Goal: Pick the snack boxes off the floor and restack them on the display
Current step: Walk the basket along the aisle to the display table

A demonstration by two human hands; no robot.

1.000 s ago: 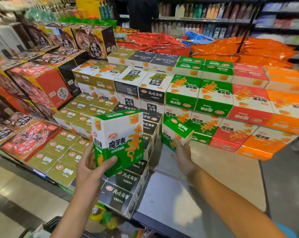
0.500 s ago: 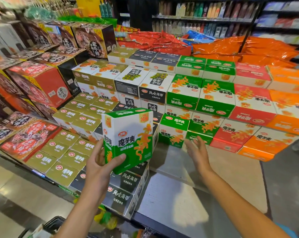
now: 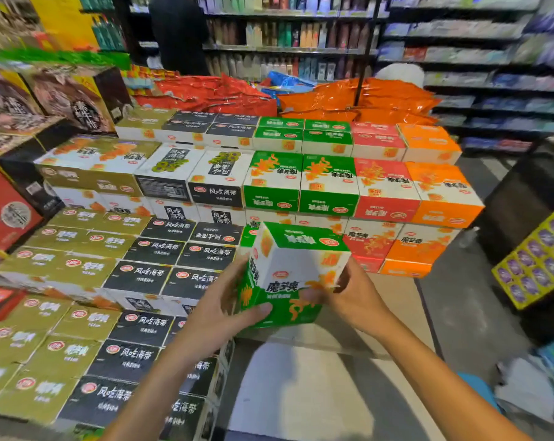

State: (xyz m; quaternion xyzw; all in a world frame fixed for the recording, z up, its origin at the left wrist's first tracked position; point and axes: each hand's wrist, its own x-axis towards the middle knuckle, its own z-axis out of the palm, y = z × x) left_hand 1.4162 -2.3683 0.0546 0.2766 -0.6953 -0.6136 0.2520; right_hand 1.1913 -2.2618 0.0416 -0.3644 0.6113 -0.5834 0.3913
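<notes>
I've got the green box (image 3: 293,275) in both hands, held in the air just in front of the stacked display (image 3: 329,186), over its bare front ledge. Left hand (image 3: 218,308) grips the box's left side, thumb curled over the front face. Right hand (image 3: 353,292) grips the right side, fingers (image 3: 310,294) wrapped onto the front. Box is tilted, green top facing up. Black boxes (image 3: 161,275) to the left, red boxes (image 3: 369,241) and orange boxes (image 3: 420,246) to the right.
</notes>
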